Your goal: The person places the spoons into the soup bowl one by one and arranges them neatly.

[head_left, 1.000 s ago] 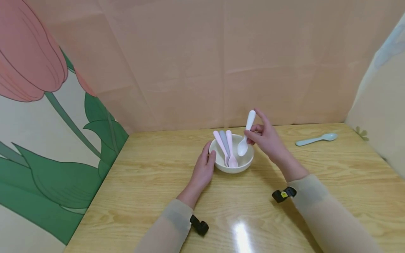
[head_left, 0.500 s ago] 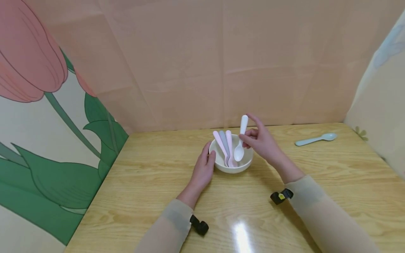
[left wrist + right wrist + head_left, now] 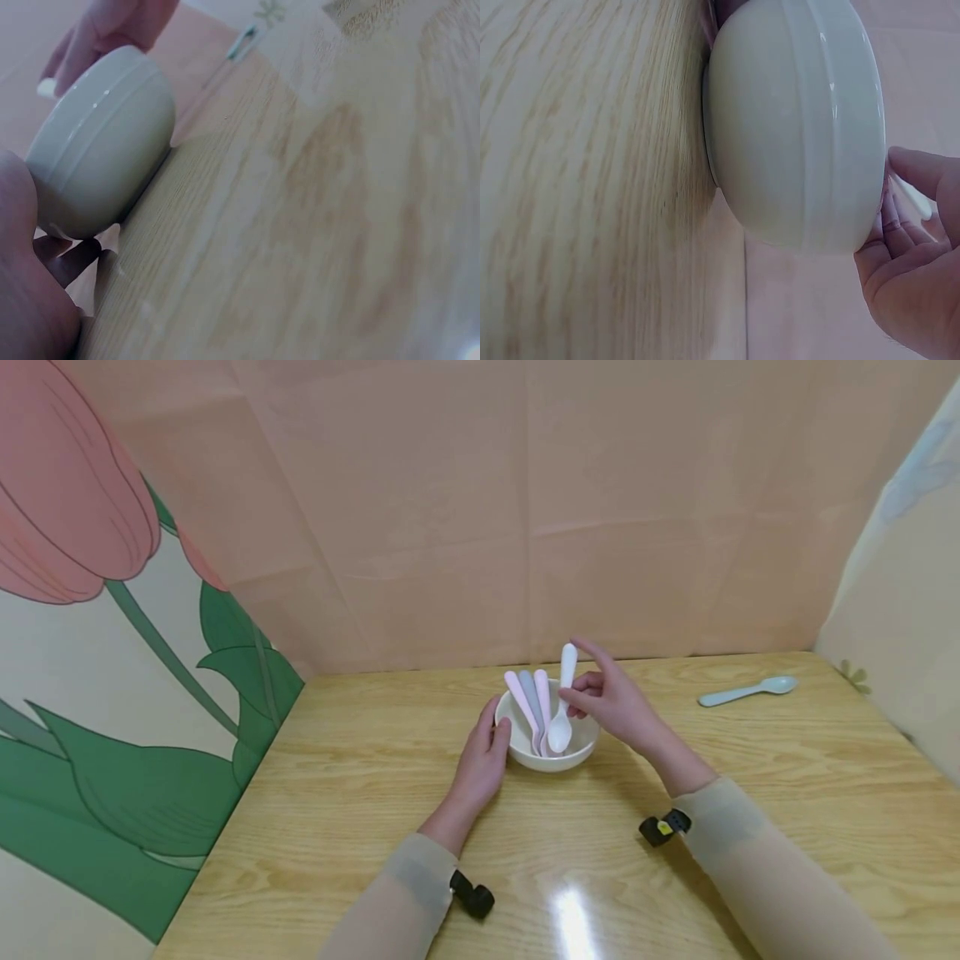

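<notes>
A cream bowl [image 3: 551, 762] stands on the wooden table, and two pink spoons [image 3: 523, 700] and a grey spoon [image 3: 532, 697] lean together inside it on the left. My left hand [image 3: 480, 766] grips the bowl's left side, thumb near the rim; the left wrist view shows its fingers behind the bowl [image 3: 112, 150]. My right hand [image 3: 611, 703] pinches a white spoon [image 3: 567, 668] by the handle, index finger stretched to the handle's end. That spoon is upright, its scoop down inside the bowl beside the pink one. In the right wrist view the bowl wall [image 3: 795, 127] hides the scoop.
A pale blue-green spoon [image 3: 747, 691] lies on the table [image 3: 337, 810] to the right of my right hand. A peach backdrop [image 3: 420, 527] rises behind the table's far edge. A panel with tulips [image 3: 150, 760] stands at the left.
My right hand has moved left and down with the white spoon, bringing its scoop deeper into the bowl and next to the pink spoon. The left hand and bowl have stayed put.
</notes>
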A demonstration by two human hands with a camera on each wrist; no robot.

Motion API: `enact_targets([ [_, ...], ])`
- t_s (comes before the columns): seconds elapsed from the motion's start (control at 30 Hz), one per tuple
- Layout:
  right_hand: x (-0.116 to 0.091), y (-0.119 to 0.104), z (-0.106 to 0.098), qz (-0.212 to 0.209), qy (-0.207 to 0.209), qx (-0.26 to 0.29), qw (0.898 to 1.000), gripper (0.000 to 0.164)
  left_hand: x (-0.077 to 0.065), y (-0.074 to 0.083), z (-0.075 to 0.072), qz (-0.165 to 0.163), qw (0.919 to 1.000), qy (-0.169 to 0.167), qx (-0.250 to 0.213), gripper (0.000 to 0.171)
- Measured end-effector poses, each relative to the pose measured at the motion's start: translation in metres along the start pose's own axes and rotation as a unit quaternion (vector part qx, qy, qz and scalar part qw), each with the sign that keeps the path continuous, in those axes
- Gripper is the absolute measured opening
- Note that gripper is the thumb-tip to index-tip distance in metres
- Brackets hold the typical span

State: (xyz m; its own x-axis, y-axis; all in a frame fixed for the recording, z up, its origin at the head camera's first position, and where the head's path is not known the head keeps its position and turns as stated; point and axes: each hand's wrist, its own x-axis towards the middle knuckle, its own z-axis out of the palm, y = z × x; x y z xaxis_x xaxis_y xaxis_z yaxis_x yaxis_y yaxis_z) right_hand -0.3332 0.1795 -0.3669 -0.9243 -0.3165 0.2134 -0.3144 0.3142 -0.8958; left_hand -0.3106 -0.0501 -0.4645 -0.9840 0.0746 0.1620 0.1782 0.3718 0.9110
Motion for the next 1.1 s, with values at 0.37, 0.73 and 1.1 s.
enact_targets([
  [0.37, 0.011, 0.030, -0.001, -0.011, 0.029, -0.083, 0.996, 0.082, 0.000, -0.001, 0.000, 0.000, 1.0000, 0.001, -0.001, 0.050],
  [0.73, 0.012, 0.039, 0.000, 0.011, 0.015, -0.099, 0.995, 0.081, 0.000, -0.002, 0.001, 0.001, 1.0000, -0.002, -0.003, 0.050],
  [1.1, 0.013, 0.046, 0.006, 0.003, 0.028, -0.120, 0.992, 0.082, 0.000, -0.001, 0.000, 0.013, 0.9999, -0.003, -0.003, 0.051],
])
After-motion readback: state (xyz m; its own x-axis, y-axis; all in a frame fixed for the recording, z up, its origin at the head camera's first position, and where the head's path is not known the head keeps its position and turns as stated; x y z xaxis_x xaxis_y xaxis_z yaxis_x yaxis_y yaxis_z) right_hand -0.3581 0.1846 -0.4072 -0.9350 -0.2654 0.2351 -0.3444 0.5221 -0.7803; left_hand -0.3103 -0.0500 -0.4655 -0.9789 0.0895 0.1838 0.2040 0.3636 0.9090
